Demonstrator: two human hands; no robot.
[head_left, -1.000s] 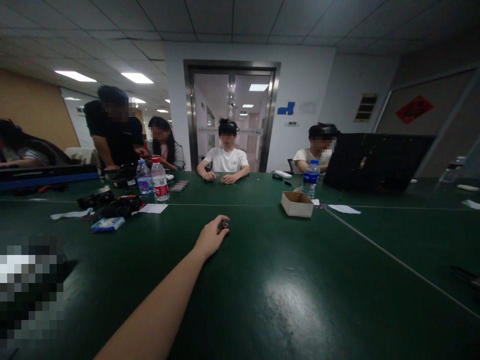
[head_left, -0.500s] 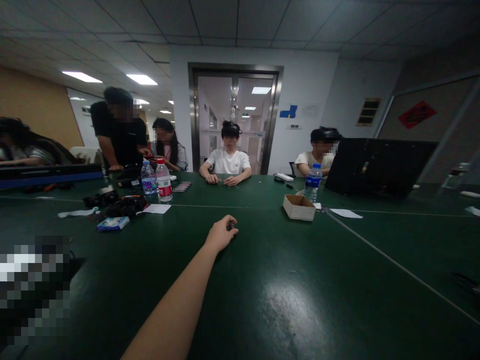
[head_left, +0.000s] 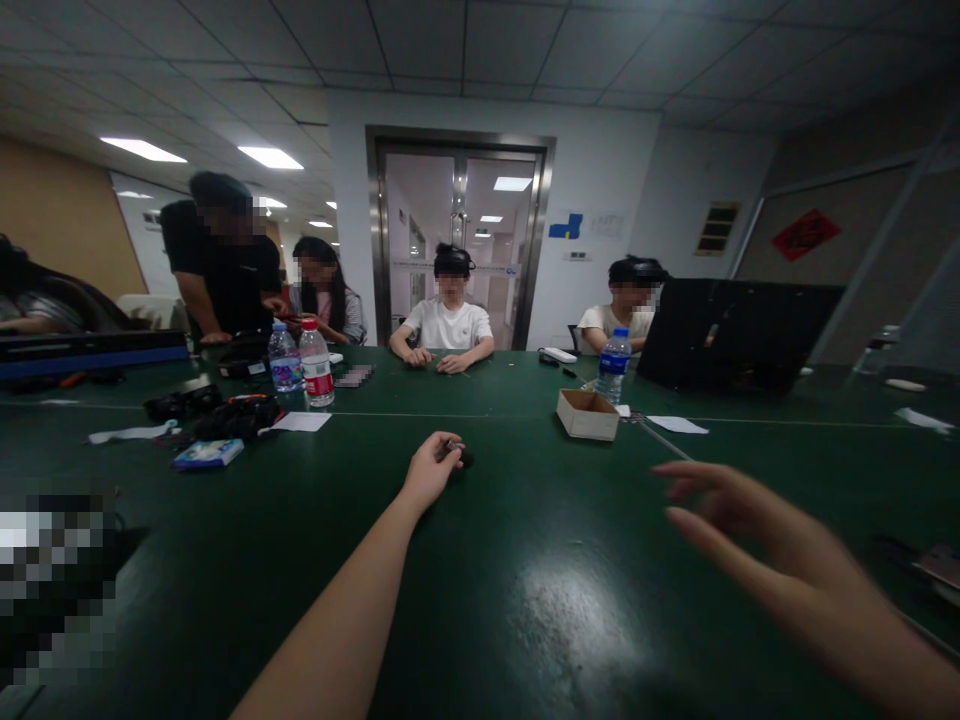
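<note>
My left hand point(head_left: 429, 472) reaches out over the middle of the green table point(head_left: 480, 600), its fingers closed around a small dark object point(head_left: 451, 447). Most of that object is hidden by the fingers, so its kind cannot be made out. On the right side my right hand point(head_left: 757, 545) hovers above the tabletop, slightly blurred, thumb and fingers apart and holding nothing. A shallow open cardboard box point(head_left: 586, 416) stands on the table beyond and between my hands.
Behind the box stands a blue-capped water bottle point(head_left: 613, 368), near a large black panel point(head_left: 731, 340). Two bottles, one a red-capped bottle point(head_left: 316, 365), black gear point(head_left: 236, 418) and a blue packet point(head_left: 208, 454) lie left. A person in white point(head_left: 448, 330) sits opposite.
My right hand has come into view from the right. My left hand stays near the table's middle, and more of the dark object shows in it. The view has turned slightly right.
</note>
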